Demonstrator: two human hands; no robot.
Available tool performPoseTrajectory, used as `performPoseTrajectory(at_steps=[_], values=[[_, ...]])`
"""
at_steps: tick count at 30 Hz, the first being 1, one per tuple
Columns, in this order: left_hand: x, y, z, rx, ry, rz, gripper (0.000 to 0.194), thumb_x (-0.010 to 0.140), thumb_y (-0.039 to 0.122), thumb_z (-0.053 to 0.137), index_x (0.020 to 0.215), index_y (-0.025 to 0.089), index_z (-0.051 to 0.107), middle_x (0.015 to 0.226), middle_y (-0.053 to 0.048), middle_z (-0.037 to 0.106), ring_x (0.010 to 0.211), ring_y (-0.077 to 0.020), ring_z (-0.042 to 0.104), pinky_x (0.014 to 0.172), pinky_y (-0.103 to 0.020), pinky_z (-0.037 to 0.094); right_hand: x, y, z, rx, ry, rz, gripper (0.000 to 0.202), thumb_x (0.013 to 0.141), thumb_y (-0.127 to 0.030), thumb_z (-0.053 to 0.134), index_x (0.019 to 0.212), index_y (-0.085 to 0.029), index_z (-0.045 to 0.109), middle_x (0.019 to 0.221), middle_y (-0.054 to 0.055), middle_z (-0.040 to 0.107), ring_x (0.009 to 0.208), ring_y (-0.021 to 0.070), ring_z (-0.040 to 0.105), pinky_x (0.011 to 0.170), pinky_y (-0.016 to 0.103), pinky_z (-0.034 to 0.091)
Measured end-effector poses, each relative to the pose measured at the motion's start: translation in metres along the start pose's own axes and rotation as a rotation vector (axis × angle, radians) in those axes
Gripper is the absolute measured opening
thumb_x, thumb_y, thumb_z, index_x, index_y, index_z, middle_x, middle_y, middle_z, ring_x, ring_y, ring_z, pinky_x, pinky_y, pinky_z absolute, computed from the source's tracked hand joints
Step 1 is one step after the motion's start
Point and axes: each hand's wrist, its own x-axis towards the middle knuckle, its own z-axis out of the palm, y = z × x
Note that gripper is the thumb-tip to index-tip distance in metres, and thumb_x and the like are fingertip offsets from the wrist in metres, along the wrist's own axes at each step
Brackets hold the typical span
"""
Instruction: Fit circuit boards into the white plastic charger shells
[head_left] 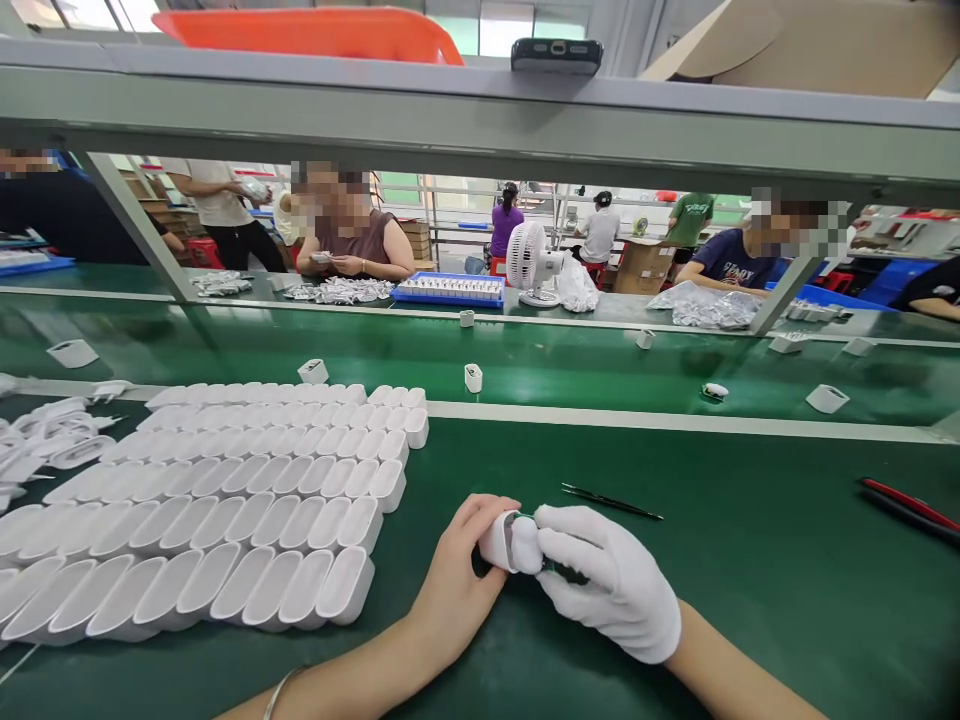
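Observation:
My bare left hand (463, 575) grips a white oval housing (496, 540) between thumb and fingers, its opening turned to the right. In my gloved right hand (609, 575) is a white rounded part (527, 545) with a bit of green board at its edge, held by the fingertips at the mouth of the housing. Whether the part is partly inside the housing is hard to tell. Black tweezers (615, 500) lie on the green table (750, 560) beyond my right hand. Several rows of open white housings (251, 520) stand to the left.
White loose parts (52, 435) are piled at the far left. Red and black tools (911, 510) lie at the right edge. Beyond a pale strip, a green belt (570, 370) carries scattered housings. A metal shelf (450, 110) crosses above; people sit opposite.

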Motion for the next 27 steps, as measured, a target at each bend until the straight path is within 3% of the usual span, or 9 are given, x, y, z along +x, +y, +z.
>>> performPoseTrajectory(at_steps=[2,6,12,16,19,22,24,27], values=[[0.001,-0.001,0.000,-0.012,0.026,-0.016,0.050,0.072,-0.004,0.050,0.109,0.029,0.059,0.110,-0.001,0.054,0.103,-0.0189,0.053,0.088,-0.031,0.043,0.000,0.001,-0.001,0.001,0.072,-0.085,0.039,0.074,-0.001,0.051,0.104,-0.025,0.056,0.084,-0.002,0.064,0.078,0.0141,0.064,0.073,0.023,0.058],[0.002,-0.005,-0.001,-0.054,0.018,-0.016,0.049,0.073,-0.003,0.051,0.108,0.029,0.059,0.110,-0.001,0.054,0.103,-0.0192,0.054,0.089,-0.032,0.043,0.000,0.005,0.003,0.020,0.144,-0.097,0.041,0.076,-0.002,0.050,0.112,-0.021,0.053,0.096,0.002,0.063,0.083,0.0131,0.064,0.075,0.021,0.059],[0.001,-0.005,-0.001,-0.051,0.016,0.020,0.050,0.073,-0.003,0.051,0.109,0.030,0.059,0.111,-0.001,0.054,0.104,-0.0192,0.053,0.090,-0.032,0.043,-0.007,0.007,0.007,-0.032,0.056,-0.032,0.031,0.081,-0.008,0.049,0.107,-0.023,0.059,0.095,0.003,0.065,0.083,0.0150,0.065,0.072,0.023,0.058],[0.002,-0.003,-0.002,-0.030,0.002,0.056,0.050,0.072,-0.005,0.049,0.108,0.029,0.060,0.110,-0.002,0.055,0.105,-0.0195,0.053,0.091,-0.032,0.042,-0.014,0.002,0.009,-0.008,-0.089,0.076,0.029,0.084,-0.011,0.048,0.103,-0.028,0.061,0.098,0.002,0.066,0.087,0.0162,0.064,0.074,0.025,0.056],[0.003,-0.002,-0.002,-0.051,-0.023,0.014,0.050,0.072,-0.003,0.052,0.110,0.028,0.059,0.113,-0.003,0.057,0.106,-0.0205,0.053,0.093,-0.034,0.043,-0.014,-0.007,0.008,0.182,-0.121,0.262,0.036,0.078,-0.012,0.056,0.110,-0.029,0.061,0.116,0.005,0.061,0.105,0.0207,0.058,0.092,0.035,0.049],[0.002,0.001,-0.003,-0.039,-0.063,-0.018,0.050,0.072,0.001,0.060,0.113,0.030,0.058,0.129,-0.004,0.052,0.120,-0.0247,0.044,0.102,-0.042,0.036,-0.007,-0.016,0.006,0.582,-0.032,0.646,0.050,0.073,-0.024,0.067,0.121,-0.025,0.054,0.130,0.012,0.050,0.114,0.0270,0.052,0.096,0.044,0.045],[-0.001,0.004,-0.004,0.003,-0.103,-0.002,0.052,0.072,0.002,0.063,0.114,0.033,0.059,0.143,-0.002,0.040,0.129,-0.0277,0.034,0.106,-0.048,0.030,-0.001,-0.018,0.005,0.903,-0.109,0.847,0.044,0.074,-0.031,0.070,0.115,-0.022,0.057,0.114,0.010,0.059,0.099,0.0238,0.058,0.086,0.040,0.048],[-0.005,0.005,-0.005,-0.044,-0.203,-0.006,0.055,0.075,0.006,0.063,0.121,0.035,0.056,0.153,-0.001,0.021,0.132,-0.0297,0.030,0.107,-0.051,0.028,0.004,-0.018,0.009,1.140,-0.248,0.902,0.028,0.072,-0.032,0.074,0.093,-0.016,0.063,0.081,0.002,0.059,0.074,0.0155,0.055,0.072,0.031,0.046]])
